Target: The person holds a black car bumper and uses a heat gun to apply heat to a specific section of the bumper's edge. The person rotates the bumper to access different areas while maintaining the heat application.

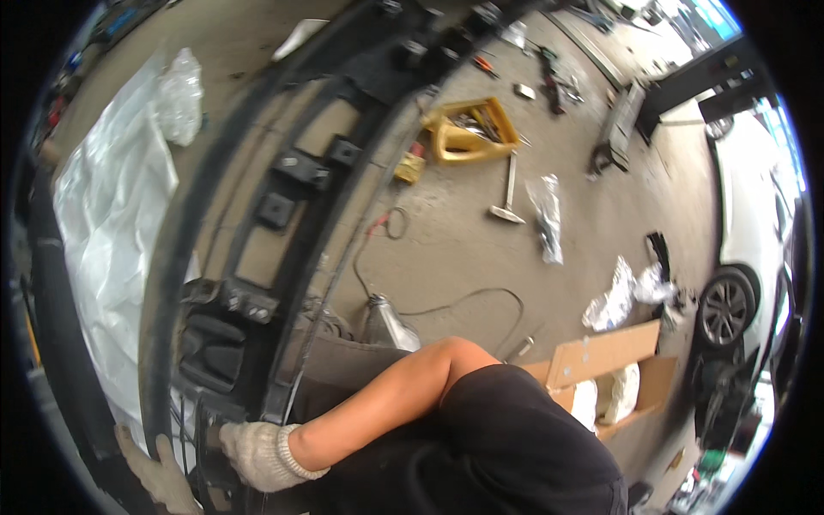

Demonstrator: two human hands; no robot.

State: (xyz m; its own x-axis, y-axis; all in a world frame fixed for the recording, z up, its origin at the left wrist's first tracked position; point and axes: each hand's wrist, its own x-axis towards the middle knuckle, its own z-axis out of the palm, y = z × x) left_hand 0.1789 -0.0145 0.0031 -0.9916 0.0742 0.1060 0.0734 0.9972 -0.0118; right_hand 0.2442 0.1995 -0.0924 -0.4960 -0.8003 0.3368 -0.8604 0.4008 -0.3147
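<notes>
Black car bumper lies face-down on the concrete floor, running from the near left corner up to the far middle w/ its inner side up; square black brackets sit along its middle. Right hand, in a knit work glove, is at the bumper's near end, fingers curled onto an inner part & touching it, can't tell if it grips sth. Left hand, also gloved, lies on the bumper's outer edge just left of the right one, fingers spread fairly wide, holding nothing. Clear plastic sheet lies left of the bumper. Right of it: thin cable looping on the floor, yellow tool tray farther off, hammer near that. Open cardboard box near right; white car at far right edge
</notes>
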